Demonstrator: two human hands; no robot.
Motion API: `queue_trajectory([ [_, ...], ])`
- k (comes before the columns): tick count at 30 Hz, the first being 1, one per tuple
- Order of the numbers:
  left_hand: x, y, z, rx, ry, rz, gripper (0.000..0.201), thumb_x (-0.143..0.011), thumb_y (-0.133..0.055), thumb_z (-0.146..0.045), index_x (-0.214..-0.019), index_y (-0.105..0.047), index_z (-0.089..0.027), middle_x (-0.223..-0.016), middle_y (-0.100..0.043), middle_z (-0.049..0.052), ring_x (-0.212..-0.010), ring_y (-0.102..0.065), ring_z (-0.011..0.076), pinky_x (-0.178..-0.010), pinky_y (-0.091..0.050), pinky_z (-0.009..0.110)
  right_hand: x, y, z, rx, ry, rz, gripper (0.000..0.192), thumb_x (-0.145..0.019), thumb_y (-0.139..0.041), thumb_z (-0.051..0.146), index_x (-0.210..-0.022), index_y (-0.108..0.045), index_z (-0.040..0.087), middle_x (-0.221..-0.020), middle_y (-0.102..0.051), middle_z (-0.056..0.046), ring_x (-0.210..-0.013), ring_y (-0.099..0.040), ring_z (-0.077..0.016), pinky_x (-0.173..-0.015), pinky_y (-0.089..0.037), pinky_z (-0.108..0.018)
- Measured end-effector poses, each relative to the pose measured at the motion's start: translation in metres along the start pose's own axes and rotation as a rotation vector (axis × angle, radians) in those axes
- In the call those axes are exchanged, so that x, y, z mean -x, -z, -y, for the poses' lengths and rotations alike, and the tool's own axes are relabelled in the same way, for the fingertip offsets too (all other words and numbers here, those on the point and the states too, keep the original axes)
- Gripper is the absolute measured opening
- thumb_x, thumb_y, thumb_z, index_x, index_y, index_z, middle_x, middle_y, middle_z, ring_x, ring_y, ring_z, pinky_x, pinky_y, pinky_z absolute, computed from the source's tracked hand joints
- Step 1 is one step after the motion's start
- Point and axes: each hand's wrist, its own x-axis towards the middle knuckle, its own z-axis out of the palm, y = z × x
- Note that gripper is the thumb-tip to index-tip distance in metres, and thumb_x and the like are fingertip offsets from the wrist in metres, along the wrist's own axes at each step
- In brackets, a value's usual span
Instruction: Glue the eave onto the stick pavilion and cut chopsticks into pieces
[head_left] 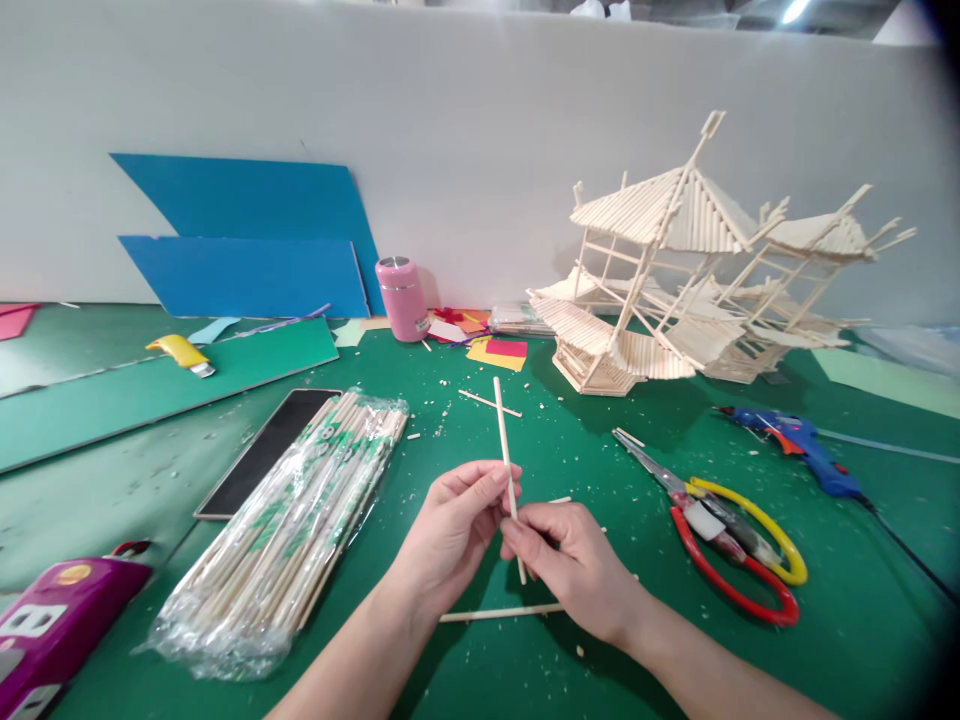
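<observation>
Where both hands meet, stick (pixel 507 460) stands pinched.

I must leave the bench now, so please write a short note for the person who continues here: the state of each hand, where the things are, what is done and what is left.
Left hand: shut on the wooden stick, pinching its middle.
Right hand: shut on the same stick, lower down; stick stands nearly upright.
Things: open pack of sticks lies left of the hands; one loose stick lies on the mat under the right hand; scissors and glue gun lie to the right.
Done: stick pavilion model stands at the back, with roofs on it.
Left: the held stick is uncut and not glued to anything.
</observation>
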Motion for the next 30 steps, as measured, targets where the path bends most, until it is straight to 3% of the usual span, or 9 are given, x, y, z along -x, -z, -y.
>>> queue_trajectory([
  [20, -0.001, 0.002, -0.002, 0.020, -0.020, -0.044, 0.011, -0.067, -0.065, -0.023, -0.073, -0.063, -0.014, -0.055, -0.055, -0.001, -0.045, -0.048, 0.0070, -0.040, -0.037, 0.017, -0.001, 0.005, 0.002, 0.052, 0.015, 0.035, 0.031, -0.086, -0.038, 0.031, -0.067, -0.057, 0.015, -0.051, -0.042, 0.004, -0.048, -0.039, -0.0082, -0.044, -0.029, -0.020],
  [26, -0.005, 0.007, -0.005, 0.034, -0.062, -0.097, 0.013, -0.062, -0.069, -0.021, -0.071, -0.065, -0.013, -0.058, -0.059, 0.000, -0.053, -0.051, 0.0070, -0.054, -0.041, 0.018, -0.003, 0.018, 0.001, 0.231, 0.137, -0.112, 0.009, -0.080, -0.048, 0.024, -0.079, -0.055, 0.018, -0.063, -0.050, 0.003, -0.057, -0.045, -0.0102, -0.052, -0.037, -0.022],
  [30, -0.005, 0.008, -0.006, 0.039, -0.082, -0.094, 0.012, -0.063, -0.069, -0.021, -0.071, -0.065, -0.013, -0.059, -0.059, 0.000, -0.053, -0.051, 0.0063, -0.055, -0.040, 0.018, -0.003, 0.020, -0.001, 0.259, 0.154, -0.095, 0.007, -0.078, -0.051, 0.023, -0.083, -0.054, 0.019, -0.069, -0.053, 0.001, -0.063, -0.050, -0.0119, -0.056, -0.040, -0.024],
])
